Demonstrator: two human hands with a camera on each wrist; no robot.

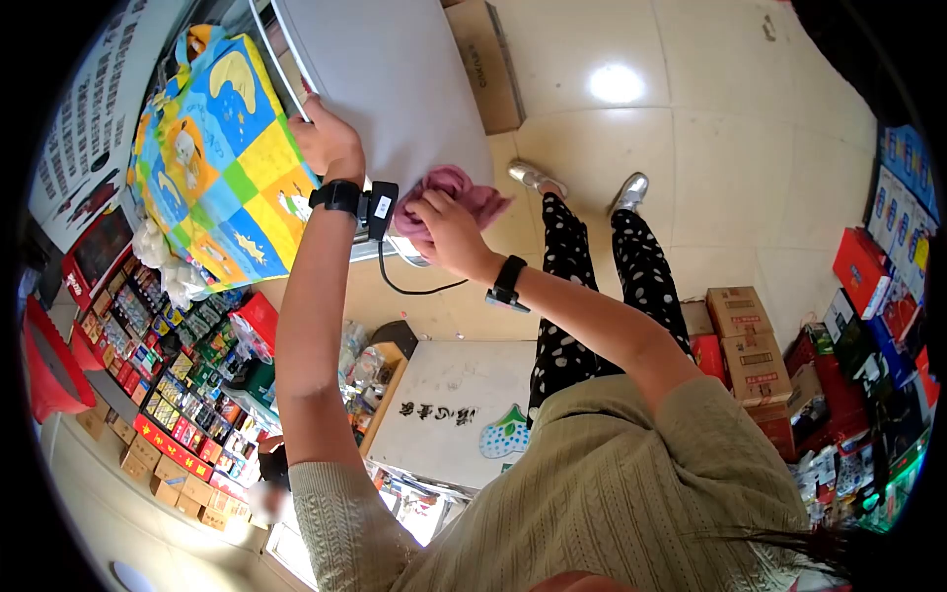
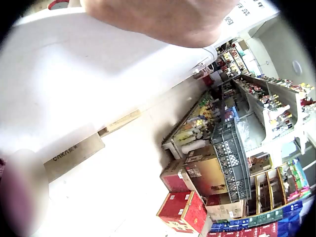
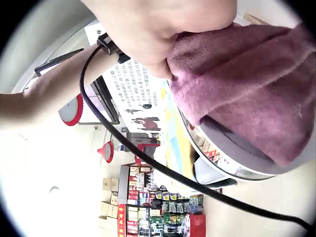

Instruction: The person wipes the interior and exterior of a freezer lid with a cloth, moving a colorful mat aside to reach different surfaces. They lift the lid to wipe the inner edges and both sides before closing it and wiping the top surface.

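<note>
My right hand point(image 1: 449, 235) grips a bunched purple cloth point(image 1: 452, 187) at the near end of a smooth white top point(image 1: 404, 79). In the right wrist view the cloth point(image 3: 247, 89) hangs in folds over the rounded edge, and the thumb side of the hand point(image 3: 163, 29) presses into it. At the left long edge of the white top is my left hand point(image 1: 330, 141), beside a yellow and blue patterned bag point(image 1: 222, 158). The left wrist view shows just the lower part of that hand point(image 2: 168, 19) over the white surface point(image 2: 74, 64); its fingers are hidden there.
A cardboard box point(image 1: 485, 69) lies on the floor by the white top. A black cable point(image 1: 414, 290) trails from the left wrist camera. Stacked cartons point(image 1: 752, 345) stand at the right. Store shelves point(image 1: 178, 365) line the left side. A grey crate point(image 2: 231, 158) sits among boxes.
</note>
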